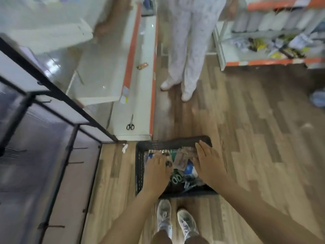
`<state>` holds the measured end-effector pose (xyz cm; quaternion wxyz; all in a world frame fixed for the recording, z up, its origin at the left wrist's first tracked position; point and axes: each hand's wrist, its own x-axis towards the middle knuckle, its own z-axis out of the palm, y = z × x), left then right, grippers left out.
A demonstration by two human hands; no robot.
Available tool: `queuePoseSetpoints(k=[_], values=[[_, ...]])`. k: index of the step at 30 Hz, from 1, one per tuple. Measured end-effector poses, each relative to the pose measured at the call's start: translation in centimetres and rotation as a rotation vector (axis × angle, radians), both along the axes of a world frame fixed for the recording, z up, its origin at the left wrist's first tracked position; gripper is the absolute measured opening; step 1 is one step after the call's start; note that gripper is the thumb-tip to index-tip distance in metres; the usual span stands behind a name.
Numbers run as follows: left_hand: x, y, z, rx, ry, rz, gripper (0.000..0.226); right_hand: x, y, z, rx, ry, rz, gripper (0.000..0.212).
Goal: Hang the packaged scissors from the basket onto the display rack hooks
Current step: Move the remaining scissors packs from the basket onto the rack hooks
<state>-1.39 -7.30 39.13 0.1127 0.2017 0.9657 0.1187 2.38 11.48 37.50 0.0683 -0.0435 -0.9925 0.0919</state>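
Both hands down in the black plastic mesh basket (139,166) on the floor.
Left hand (156,170) curls over packaged scissors (176,178), grip unclear; right hand (207,162) spreads flat at the far rim.

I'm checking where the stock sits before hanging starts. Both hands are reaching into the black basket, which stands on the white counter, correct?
Not quite. In the head view both the left hand and right hand do reach into the black basket, but it stands on the wooden floor, beside the white counter.
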Motion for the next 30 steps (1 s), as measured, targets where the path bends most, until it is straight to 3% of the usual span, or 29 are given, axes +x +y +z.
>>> queuePoseSetpoints(k=[2,14,19,22,27,30], values=[[0.3,-1.8,-4.2,-0.040,-0.147,0.007,0.044,0.8,-0.8,-4.4,-0.007,-0.051,-0.026,0.058],[2.4,-7.0,-26.9,-0.148,-0.437,0.072,0.047,6.0,-3.7,-28.2,-0.090,-0.358,-0.157,0.045],[1.3,-4.9,-34.9,-0.047,-0.441,0.107,0.038,4.3,-3.2,-35.5,-0.102,-0.475,-0.124,0.058],[-0.9,-2.9,-39.3,0.032,-0.423,0.161,0.025,1.9,-2.1,-39.6,-0.120,-0.510,-0.144,0.054],[-4.9,0.0,-45.8,-0.028,-0.378,0.134,0.038,-3.2,-0.6,-45.0,-0.212,-0.454,-0.136,0.057],[-7.0,1.2,-48.9,-0.025,-0.382,0.166,0.033,-5.6,-0.3,-47.9,-0.227,-0.414,-0.148,0.055]])
